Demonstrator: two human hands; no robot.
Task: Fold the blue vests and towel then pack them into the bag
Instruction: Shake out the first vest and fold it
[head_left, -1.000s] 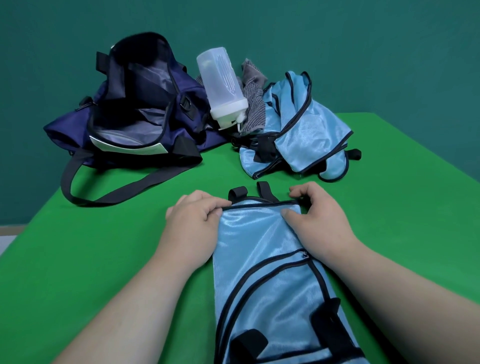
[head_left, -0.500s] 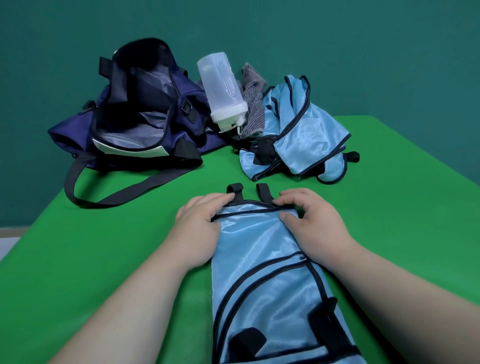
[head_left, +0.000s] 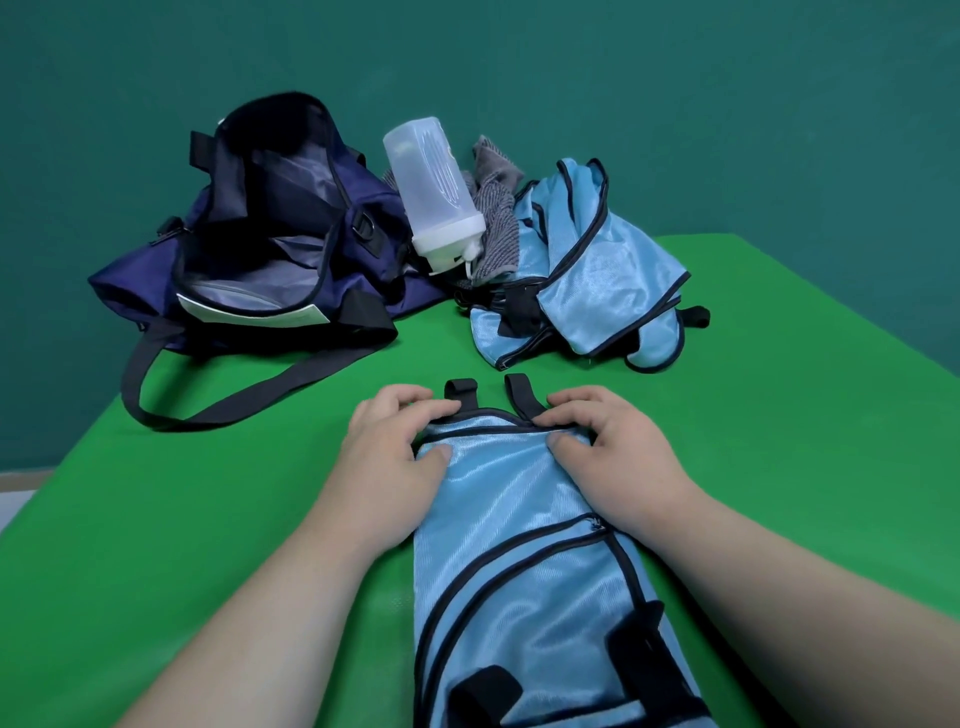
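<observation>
The left hand (head_left: 395, 449) and right hand (head_left: 621, 449) each pinch the far edge of the blue vest (head_left: 519, 525), flat at 6 o'clock on the table (head_left: 208, 519), probably to fold it. The bag (head_left: 135, 283) sits open at 10 o'clock, ready.

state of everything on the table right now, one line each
near vest: folded lengthwise, lying flat
left hand: pinches near vest's far edge
right hand: pinches the same edge
bag: unzipped, mouth open
bottle: lid on, tilted cap-down
towel: crumpled, unfolded
vest pile: heaped, unfolded
</observation>
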